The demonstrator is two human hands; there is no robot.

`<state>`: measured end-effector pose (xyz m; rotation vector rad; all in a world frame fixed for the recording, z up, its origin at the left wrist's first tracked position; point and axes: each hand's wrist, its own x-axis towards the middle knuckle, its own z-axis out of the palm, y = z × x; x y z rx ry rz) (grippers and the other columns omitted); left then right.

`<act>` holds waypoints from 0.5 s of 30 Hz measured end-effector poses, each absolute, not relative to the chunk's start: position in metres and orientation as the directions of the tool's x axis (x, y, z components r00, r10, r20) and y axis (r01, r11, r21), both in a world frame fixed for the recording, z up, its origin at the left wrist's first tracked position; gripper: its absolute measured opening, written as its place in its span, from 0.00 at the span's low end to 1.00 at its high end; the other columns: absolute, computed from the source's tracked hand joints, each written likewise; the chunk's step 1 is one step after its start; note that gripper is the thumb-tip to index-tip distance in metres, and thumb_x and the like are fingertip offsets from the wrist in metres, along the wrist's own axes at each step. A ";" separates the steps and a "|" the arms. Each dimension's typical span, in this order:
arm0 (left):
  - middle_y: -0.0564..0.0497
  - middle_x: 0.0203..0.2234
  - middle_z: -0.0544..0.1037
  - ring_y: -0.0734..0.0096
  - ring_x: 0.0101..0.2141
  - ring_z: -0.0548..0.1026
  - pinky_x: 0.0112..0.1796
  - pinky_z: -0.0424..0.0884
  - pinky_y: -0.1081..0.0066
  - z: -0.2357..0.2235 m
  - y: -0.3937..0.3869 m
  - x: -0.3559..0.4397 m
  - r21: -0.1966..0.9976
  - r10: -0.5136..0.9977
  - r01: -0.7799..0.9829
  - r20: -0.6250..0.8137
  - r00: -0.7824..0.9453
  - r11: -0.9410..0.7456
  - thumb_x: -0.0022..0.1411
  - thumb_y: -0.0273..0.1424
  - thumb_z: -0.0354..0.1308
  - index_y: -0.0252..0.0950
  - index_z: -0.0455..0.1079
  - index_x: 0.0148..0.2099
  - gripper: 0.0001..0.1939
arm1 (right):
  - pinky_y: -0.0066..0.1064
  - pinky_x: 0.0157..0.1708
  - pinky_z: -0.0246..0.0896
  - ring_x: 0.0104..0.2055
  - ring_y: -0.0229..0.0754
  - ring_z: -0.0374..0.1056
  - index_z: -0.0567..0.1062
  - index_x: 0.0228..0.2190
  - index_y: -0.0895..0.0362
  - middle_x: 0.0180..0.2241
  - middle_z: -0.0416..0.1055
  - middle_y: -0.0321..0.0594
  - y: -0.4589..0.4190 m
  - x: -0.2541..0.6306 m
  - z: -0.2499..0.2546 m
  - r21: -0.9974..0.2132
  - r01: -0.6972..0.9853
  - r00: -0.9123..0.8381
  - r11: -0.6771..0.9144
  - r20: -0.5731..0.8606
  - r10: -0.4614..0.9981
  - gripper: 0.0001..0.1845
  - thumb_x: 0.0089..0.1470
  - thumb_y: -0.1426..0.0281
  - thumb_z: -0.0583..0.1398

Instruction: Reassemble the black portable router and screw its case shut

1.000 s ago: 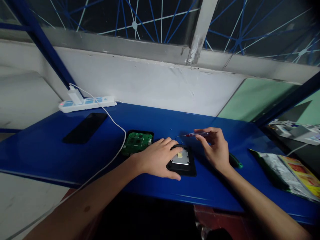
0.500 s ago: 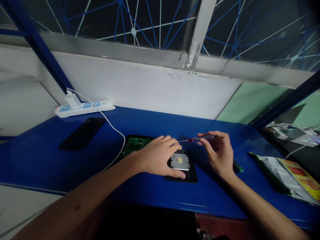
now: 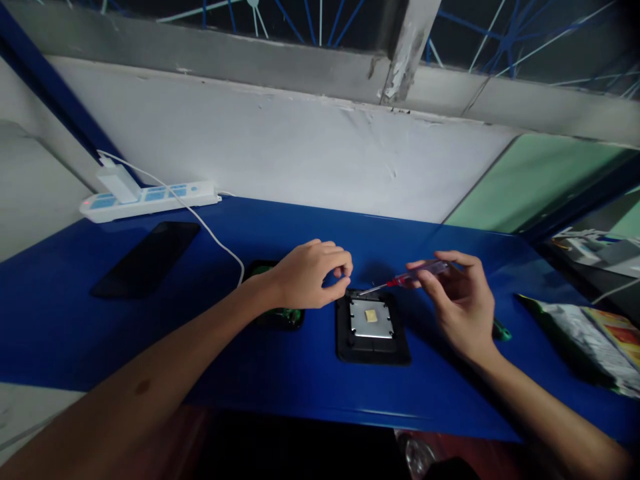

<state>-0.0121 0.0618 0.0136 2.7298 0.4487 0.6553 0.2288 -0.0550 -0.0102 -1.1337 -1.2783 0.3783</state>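
My right hand (image 3: 463,300) grips a screwdriver (image 3: 423,272) with a clear purplish handle and a red collar. Its thin shaft slants down to the left, the tip at the upper edge of a black case (image 3: 373,357). A silver metal plate with a small yellowish square (image 3: 371,316) in its middle sits in that case, which lies flat. Above the case's upper left corner is my left hand (image 3: 317,275), its fingers curled and the thumb close to the index finger. What it pinches, if anything, is too small to see. Under my left wrist lies a green circuit board (image 3: 287,316) in a dark shell, partly hidden.
A black phone-like slab (image 3: 145,260) lies at the left on the blue table (image 3: 300,373). Behind it are a white power strip (image 3: 150,200) and a white cable (image 3: 215,233). At the right are a green-ended tool (image 3: 501,331), partly hidden, and a foil packet (image 3: 575,340).
My left hand has drawn back from over the case and curled its fingers, uncovering the plate. The screwdriver tip has come down to the case's upper edge. The view has tilted downward.
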 end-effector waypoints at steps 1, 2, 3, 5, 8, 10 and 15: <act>0.54 0.30 0.75 0.70 0.33 0.72 0.38 0.64 0.65 0.013 0.062 -0.012 0.357 0.355 0.223 0.363 0.861 -0.907 0.64 0.28 0.54 0.38 0.68 0.37 0.03 | 0.33 0.33 0.79 0.30 0.38 0.78 0.69 0.45 0.51 0.36 0.81 0.37 -0.056 0.229 -0.009 -0.829 0.339 0.312 0.445 0.545 0.778 0.16 0.57 0.70 0.67; 0.53 0.31 0.76 0.70 0.34 0.72 0.39 0.64 0.65 0.013 0.061 -0.012 0.363 0.345 0.216 0.341 0.874 -0.906 0.64 0.28 0.54 0.38 0.69 0.38 0.04 | 0.33 0.33 0.79 0.30 0.38 0.78 0.70 0.45 0.51 0.36 0.82 0.37 -0.056 0.229 -0.009 -0.835 0.333 0.309 0.439 0.536 0.786 0.15 0.57 0.70 0.67; 0.53 0.33 0.77 0.69 0.35 0.72 0.40 0.65 0.65 0.013 0.060 -0.012 0.368 0.334 0.209 0.321 0.886 -0.906 0.64 0.28 0.53 0.38 0.70 0.39 0.04 | 0.33 0.33 0.79 0.29 0.38 0.77 0.70 0.45 0.50 0.36 0.82 0.37 -0.057 0.228 -0.008 -0.841 0.327 0.307 0.432 0.526 0.793 0.15 0.57 0.69 0.67; 0.51 0.35 0.78 0.67 0.36 0.73 0.41 0.65 0.64 0.014 0.058 -0.012 0.378 0.321 0.200 0.291 0.901 -0.904 0.65 0.29 0.53 0.39 0.70 0.41 0.05 | 0.34 0.33 0.79 0.28 0.39 0.77 0.70 0.44 0.50 0.35 0.82 0.37 -0.058 0.228 -0.007 -0.853 0.318 0.303 0.413 0.504 0.809 0.15 0.57 0.68 0.67; 0.50 0.39 0.79 0.64 0.40 0.73 0.43 0.66 0.63 0.015 0.055 -0.011 0.404 0.309 0.191 0.250 0.918 -0.895 0.66 0.30 0.53 0.39 0.71 0.43 0.06 | 0.34 0.32 0.79 0.28 0.39 0.78 0.71 0.44 0.50 0.35 0.82 0.37 -0.058 0.227 -0.008 -0.872 0.303 0.289 0.384 0.468 0.835 0.15 0.56 0.67 0.67; 0.50 0.40 0.79 0.63 0.41 0.73 0.44 0.66 0.63 0.015 0.053 -0.010 0.416 0.298 0.188 0.217 0.930 -0.890 0.65 0.28 0.53 0.39 0.72 0.44 0.08 | 0.34 0.32 0.79 0.28 0.39 0.78 0.71 0.44 0.50 0.35 0.82 0.37 -0.057 0.227 -0.009 -0.880 0.295 0.281 0.372 0.452 0.847 0.16 0.56 0.68 0.68; 0.50 0.40 0.78 0.63 0.42 0.72 0.45 0.66 0.63 0.012 0.051 -0.010 0.411 0.265 0.175 0.173 0.949 -0.895 0.62 0.22 0.52 0.40 0.74 0.46 0.15 | 0.32 0.33 0.79 0.31 0.39 0.79 0.71 0.45 0.50 0.36 0.82 0.37 -0.057 0.227 -0.013 -0.897 0.263 0.268 0.355 0.421 0.867 0.16 0.57 0.68 0.67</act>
